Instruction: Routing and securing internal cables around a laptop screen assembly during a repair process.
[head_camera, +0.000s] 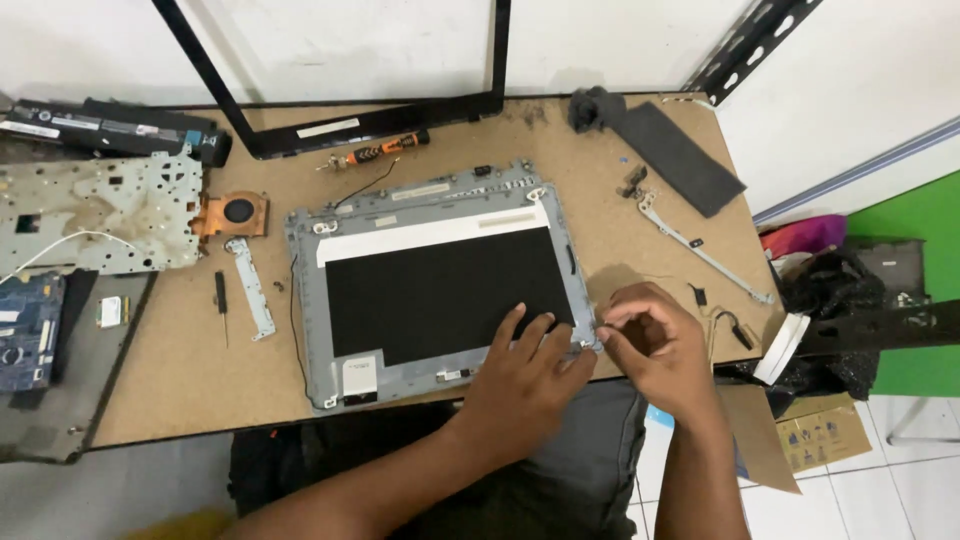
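A grey laptop lid shell (310, 300) lies flat on the wooden table (180, 380), with a black screen panel (440, 295) set inside it. My left hand (525, 375) rests flat on the panel's near right corner, fingers spread. My right hand (650, 335) is just right of the shell, fingertips pinched at the shell's near right corner by the hinge area. What it pinches is too small to make out.
A black screen bezel (370, 120) leans at the back, with an orange screwdriver (385, 150) in front. Metal hinge brackets (700, 245) and a black strip (680, 155) lie right. A copper cooler (235, 212), bracket (250, 290), metal frame (90, 210) and boards sit left.
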